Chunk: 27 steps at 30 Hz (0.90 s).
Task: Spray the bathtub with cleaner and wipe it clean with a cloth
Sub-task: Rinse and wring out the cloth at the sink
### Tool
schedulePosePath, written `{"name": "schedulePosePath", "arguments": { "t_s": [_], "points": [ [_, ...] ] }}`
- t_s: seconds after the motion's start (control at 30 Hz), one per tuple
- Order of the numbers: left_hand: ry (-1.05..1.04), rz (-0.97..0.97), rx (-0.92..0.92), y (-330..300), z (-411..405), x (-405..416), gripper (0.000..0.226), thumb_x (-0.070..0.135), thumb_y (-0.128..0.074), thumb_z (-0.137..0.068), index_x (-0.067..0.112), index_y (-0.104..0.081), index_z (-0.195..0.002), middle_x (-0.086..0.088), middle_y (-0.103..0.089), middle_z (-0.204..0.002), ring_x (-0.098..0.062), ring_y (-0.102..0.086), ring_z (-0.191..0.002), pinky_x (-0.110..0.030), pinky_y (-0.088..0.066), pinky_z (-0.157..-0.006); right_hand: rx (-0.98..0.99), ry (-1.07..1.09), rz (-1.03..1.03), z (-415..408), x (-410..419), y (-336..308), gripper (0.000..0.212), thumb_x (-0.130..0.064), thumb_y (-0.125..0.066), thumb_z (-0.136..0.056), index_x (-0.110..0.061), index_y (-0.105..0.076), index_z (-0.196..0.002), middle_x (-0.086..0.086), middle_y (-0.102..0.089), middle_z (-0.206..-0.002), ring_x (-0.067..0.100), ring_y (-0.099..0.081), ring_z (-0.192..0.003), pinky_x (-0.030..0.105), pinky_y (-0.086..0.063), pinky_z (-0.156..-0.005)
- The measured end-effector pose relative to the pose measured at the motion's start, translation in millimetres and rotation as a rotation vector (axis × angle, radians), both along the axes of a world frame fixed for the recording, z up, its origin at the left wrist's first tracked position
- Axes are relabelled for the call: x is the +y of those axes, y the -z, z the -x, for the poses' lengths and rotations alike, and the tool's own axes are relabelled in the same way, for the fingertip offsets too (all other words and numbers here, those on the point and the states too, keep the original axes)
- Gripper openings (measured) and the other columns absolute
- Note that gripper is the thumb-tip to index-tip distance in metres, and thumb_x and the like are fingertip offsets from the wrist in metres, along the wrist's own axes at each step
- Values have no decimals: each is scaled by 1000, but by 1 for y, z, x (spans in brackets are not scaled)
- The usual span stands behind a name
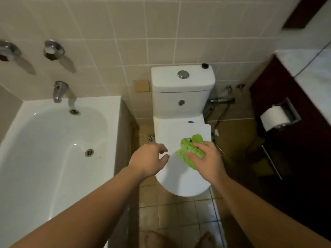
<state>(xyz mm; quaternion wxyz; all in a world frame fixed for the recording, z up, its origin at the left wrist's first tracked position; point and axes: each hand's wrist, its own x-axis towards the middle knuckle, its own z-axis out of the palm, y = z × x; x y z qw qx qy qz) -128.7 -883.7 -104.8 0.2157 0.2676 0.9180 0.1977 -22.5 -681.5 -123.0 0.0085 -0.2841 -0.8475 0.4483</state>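
Right hand (208, 158) grips the green cloth (189, 151) over the toilet lid (180, 181), left hand (150, 161) loose and empty, closer to the bathtub (53, 140) stretching near-to-far on the left.

No text, label, brand, number or sign can be read anywhere in the head view. The white toilet cistern (181, 92) in the upper middle and the bathtub (44, 144) at the left show plain surfaces, and the small blue mark (191, 122) behind the toilet lid is too small to make out.
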Motion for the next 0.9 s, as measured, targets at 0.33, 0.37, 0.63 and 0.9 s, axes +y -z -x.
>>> {"name": "schedulePosePath", "arguments": {
  "t_s": [0.33,0.37,0.63,0.9],
  "points": [
    [306,-65,112,-55,-110,169,32,50,-56,-98,35,-68,-124,16,-70,-120,-8,-64,-105,-31,-57,-88,71,255,-111,-162,126,-56,47,-38,-73,-93,-25,-64,-137,-13,-43,-125,5,-51,-111,11,-39,-85],
    [334,-73,120,-59,-126,187,31,50,-56,-98,36,-69,-122,16,-70,-119,-8,-64,-104,-30,-56,-86,71,280,-125,-183,139,-59,47,-40,-73,-93,-27,-64,-137,-13,-42,-126,5,-50,-113,14,-41,-87],
    [580,-174,118,-86,-251,332,31,48,-61,-97,33,-69,-123,13,-70,-117,-4,-63,-104,-31,-58,-89,88,510,-171,-351,236,-84,46,-42,-70,-94,-26,-63,-137,-11,-42,-132,11,-52,-120,35,-50,-104],
    [795,-267,84,-100,-354,454,33,51,-61,-96,36,-68,-124,20,-68,-117,1,-61,-104,-26,-56,-88,138,760,-246,-479,305,-103,42,-44,-73,-92,-31,-67,-131,-15,-45,-128,3,-49,-117,28,-46,-103]
  ]
}}
